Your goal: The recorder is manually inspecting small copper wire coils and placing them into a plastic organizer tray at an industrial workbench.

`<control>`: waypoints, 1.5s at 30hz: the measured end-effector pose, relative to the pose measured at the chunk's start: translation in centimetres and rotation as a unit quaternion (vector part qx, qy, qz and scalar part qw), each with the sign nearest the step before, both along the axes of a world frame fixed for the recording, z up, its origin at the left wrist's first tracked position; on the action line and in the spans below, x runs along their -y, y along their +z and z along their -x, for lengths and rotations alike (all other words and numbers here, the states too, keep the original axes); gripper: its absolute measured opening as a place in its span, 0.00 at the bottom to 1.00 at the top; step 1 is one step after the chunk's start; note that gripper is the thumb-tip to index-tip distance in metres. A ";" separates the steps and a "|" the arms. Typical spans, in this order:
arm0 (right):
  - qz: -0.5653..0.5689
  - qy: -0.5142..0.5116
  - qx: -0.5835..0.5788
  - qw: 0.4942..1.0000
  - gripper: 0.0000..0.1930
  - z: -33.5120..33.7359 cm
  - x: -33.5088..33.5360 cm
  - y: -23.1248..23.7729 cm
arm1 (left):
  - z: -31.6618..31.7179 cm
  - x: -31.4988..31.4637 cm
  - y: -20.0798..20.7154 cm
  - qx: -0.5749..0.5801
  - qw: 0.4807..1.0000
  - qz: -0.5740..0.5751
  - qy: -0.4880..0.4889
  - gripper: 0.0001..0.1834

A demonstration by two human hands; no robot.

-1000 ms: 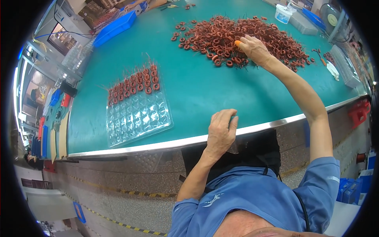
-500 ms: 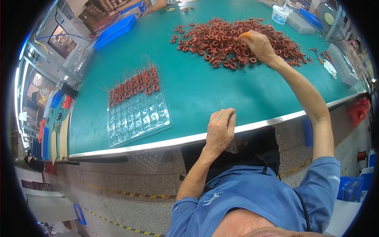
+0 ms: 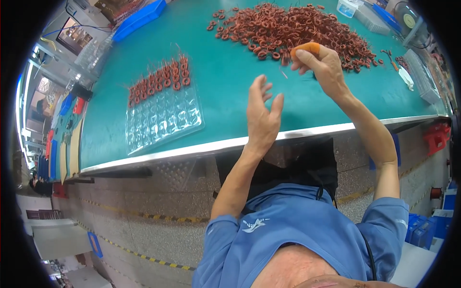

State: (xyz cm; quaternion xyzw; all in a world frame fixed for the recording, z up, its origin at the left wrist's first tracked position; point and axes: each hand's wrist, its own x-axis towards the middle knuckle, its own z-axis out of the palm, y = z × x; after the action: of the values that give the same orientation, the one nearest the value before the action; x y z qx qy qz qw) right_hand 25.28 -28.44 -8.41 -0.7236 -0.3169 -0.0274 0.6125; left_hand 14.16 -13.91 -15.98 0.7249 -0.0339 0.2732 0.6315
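My right hand (image 3: 326,69), with an orange cover on one finger, is pinched closed at the near edge of a heap of reddish-brown wire-wound ring coils (image 3: 288,29). One such coil, partly hidden by the fingers, seems to be in the pinch, with a thin wire lead sticking out below. To its left my left hand (image 3: 263,117) hovers over the table's front part, empty, its fingers and thumb apart. Further left lies a clear plastic blister tray (image 3: 163,122). Coils with upright leads fill its far rows; its near pockets hold none.
The green tabletop (image 3: 225,91) ends in a pale metal front edge (image 3: 211,150). At the far left lies a blue bin (image 3: 139,20). Toward the right stand a white tub (image 3: 347,7), pliers-like tools (image 3: 391,60) and stacked clear trays (image 3: 418,77).
My right hand has drawn back from inside the heap toward me. My left hand has lifted and reached forward, its fingers spreading. The view has tilted slightly.
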 end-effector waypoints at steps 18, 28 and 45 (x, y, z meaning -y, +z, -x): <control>0.163 0.116 0.164 0.966 0.16 6.0 0.2 0.1 | 3.5 -1.7 1.5 -0.079 0.973 -0.087 -0.199 0.15; 0.125 -0.011 0.335 0.934 0.08 6.1 0.6 -0.7 | 3.4 1.3 1.1 -0.019 0.937 0.291 -0.192 0.19; 0.060 0.145 -0.072 0.985 0.14 6.3 0.6 -0.1 | 4.5 1.0 1.8 0.010 0.942 0.292 -0.163 0.14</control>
State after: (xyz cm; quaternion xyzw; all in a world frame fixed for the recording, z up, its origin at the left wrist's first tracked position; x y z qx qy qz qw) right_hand 19.02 -29.02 -8.54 -0.7056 -0.3745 0.1330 0.5866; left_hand 9.70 -14.92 -14.13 0.4900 -0.0770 0.1719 0.8511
